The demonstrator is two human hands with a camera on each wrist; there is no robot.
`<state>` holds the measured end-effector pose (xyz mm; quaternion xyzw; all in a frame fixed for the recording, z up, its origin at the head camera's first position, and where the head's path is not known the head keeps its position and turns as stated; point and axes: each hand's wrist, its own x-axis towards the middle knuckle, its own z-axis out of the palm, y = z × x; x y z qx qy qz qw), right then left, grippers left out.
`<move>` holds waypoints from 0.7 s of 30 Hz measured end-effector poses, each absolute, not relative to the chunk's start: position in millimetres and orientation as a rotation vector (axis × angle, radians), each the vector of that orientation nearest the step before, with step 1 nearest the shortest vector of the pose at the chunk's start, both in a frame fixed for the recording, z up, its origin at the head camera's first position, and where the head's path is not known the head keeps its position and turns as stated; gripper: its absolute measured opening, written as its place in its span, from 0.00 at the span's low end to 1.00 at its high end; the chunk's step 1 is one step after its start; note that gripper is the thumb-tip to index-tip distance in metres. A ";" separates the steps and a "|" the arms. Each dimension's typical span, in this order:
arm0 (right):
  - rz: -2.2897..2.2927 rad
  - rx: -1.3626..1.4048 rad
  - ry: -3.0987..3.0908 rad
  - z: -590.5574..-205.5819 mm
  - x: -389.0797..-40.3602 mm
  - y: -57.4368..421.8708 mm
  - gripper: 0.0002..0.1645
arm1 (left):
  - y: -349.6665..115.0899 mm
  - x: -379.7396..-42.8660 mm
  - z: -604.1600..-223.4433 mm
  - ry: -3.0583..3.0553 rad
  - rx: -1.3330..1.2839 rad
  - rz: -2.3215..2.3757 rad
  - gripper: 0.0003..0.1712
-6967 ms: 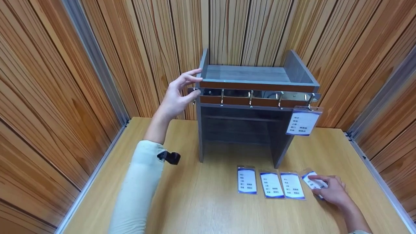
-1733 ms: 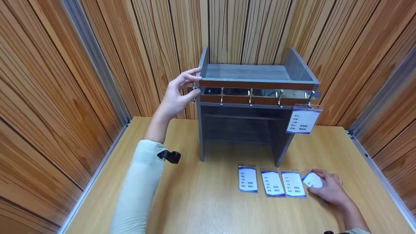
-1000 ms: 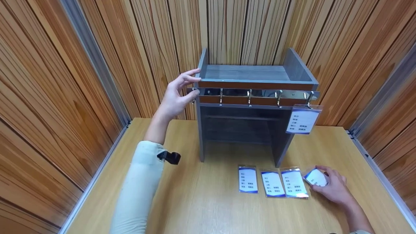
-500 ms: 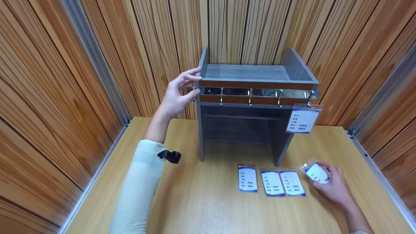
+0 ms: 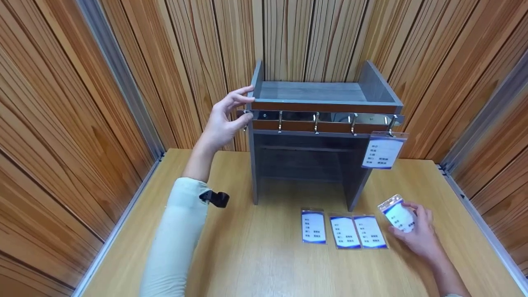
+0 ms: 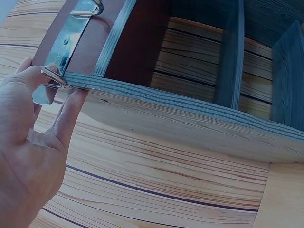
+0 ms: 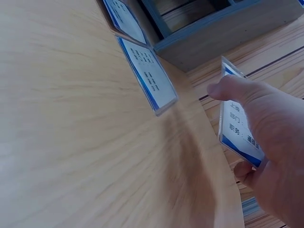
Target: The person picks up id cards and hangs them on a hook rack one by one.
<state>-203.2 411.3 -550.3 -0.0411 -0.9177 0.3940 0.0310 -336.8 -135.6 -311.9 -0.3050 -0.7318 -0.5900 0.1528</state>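
Note:
My right hand (image 5: pixel 425 235) pinches a badge holder (image 5: pixel 398 216), a clear sleeve with a white and blue card, tilted and raised off the table. In the right wrist view the thumb lies across the face of this held badge holder (image 7: pixel 237 128). My left hand (image 5: pixel 222 123) holds the left end of the metal hook rail (image 5: pixel 338 118) on the grey shelf (image 5: pixel 253 165), thumb in front, other fingers at the side panel. Another badge holder (image 5: pixel 383 152) hangs from the rail's rightmost hook (image 5: pixel 392 126).
Three badge holders lie on the wooden table (image 5: pixel 264 264) before the shelf: one on the left (image 5: pixel 313 227), a middle one (image 5: pixel 345 232) and a right one (image 5: pixel 370 232) side by side. Wood-panelled walls (image 5: pixel 198 62) stand behind and at both sides.
My right hand has picked up the rightmost badge holder from the table and raised it, its top edge now up toward the shelf. The left hand has stayed at the rail.

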 end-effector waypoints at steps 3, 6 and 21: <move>1.173 -0.122 -2.785 -551.5 -201.0 406.2 0.54 | -136.3 -336.3 -312.4 -2.104 -0.867 -1.690 0.16; 1.131 -0.128 -2.731 -553.0 -198.5 400.5 0.50 | -136.8 -335.9 -312.6 -2.110 -0.860 -1.689 0.16; 1.072 -0.198 -2.568 -546.4 -193.6 373.4 0.43 | -136.0 -336.5 -311.2 -2.111 -0.865 -1.697 0.16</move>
